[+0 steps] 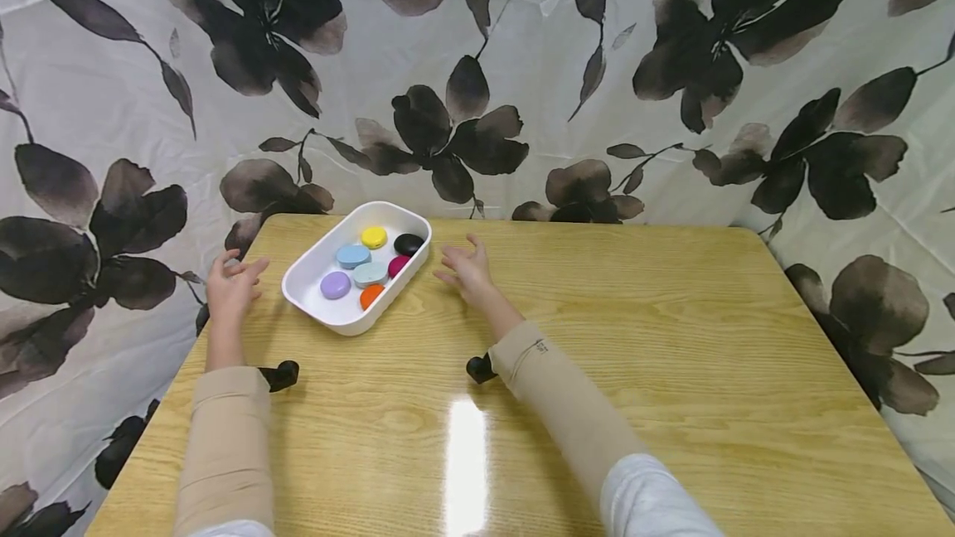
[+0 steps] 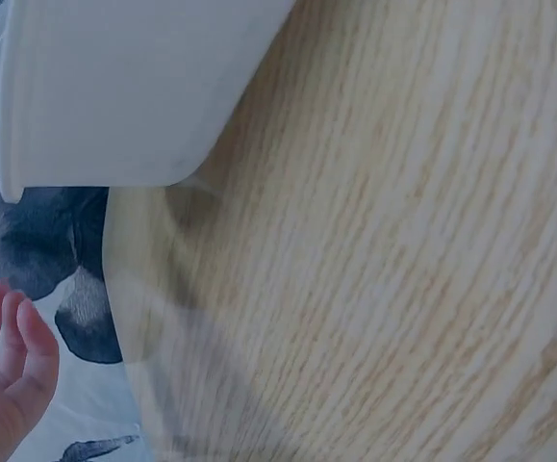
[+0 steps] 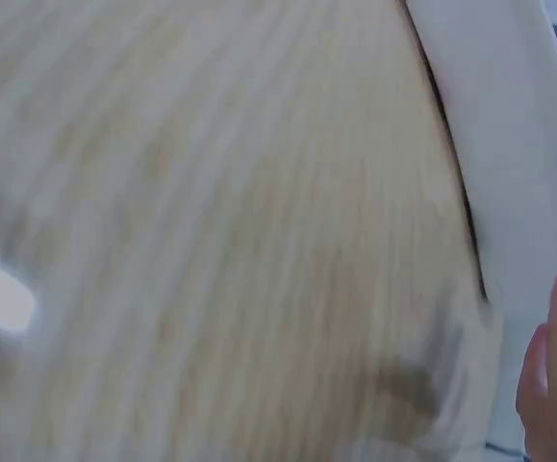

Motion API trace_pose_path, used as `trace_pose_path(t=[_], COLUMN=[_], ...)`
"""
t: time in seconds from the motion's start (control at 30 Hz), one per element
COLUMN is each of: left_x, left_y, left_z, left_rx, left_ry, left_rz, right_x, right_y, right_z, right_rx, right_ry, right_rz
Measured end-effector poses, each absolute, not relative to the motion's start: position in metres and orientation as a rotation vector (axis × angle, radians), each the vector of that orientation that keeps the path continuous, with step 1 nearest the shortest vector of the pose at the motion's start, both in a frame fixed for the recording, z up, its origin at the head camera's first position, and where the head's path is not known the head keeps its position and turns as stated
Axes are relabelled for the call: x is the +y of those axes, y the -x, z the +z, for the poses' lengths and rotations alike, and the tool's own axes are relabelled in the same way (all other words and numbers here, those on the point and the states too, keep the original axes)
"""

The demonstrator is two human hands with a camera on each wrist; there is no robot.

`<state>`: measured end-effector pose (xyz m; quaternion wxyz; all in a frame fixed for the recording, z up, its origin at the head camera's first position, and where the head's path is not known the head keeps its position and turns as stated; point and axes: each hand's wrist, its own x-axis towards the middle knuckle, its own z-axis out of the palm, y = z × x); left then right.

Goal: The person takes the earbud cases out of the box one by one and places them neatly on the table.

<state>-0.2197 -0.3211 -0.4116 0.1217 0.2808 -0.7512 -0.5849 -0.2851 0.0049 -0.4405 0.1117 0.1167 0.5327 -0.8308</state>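
A white rectangular tray sits on the table, angled, with several smooth rounded discs in it. They include a yellow disc, a black disc, a blue disc, a pale blue disc, a purple disc, a magenta disc and an orange disc. To the tray's left is my left hand, fingers loosely bent, holding nothing. My right hand is off the tray's right side, fingers spread and likewise holding nothing. Both wrist views show the tray's outer wall near the fingers.
The wooden table extends far to the right, and a bright reflection lies near its front. A floral cloth hangs behind the back edge and down the sides. Black wrist-camera mounts stick out from the tan sleeves.
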Motion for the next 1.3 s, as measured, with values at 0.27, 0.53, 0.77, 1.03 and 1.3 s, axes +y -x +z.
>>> trace_pose_path(t=[0.27, 0.53, 0.77, 1.03, 1.3], left_x=[-0.353, -0.371, -0.338, -0.331, -0.326], left_y=[0.237, 0.248, 0.223, 0.219, 0.223], left_z=[-0.442, -0.463, -0.421, -0.419, -0.427], left_rx=[-2.076, -2.180, -2.372, -2.347, -2.345], left_ry=[-0.828, -0.755, -0.587, -0.600, -0.583], left_rz=[-1.979, -2.131, -2.140, -2.256, -2.306], right_x=[-0.024, -0.038, -0.043, -0.041, -0.036], right_y=[0.283, 0.276, 0.276, 0.277, 0.272], right_z=[-0.446, -0.441, -0.438, -0.443, -0.449], right_rx=[1.425, 1.380, 1.327, 1.272, 1.317], right_ry=[-0.378, -0.366, -0.388, -0.448, -0.452], right_rz=[-2.395, -2.346, -2.355, -2.345, -2.371])
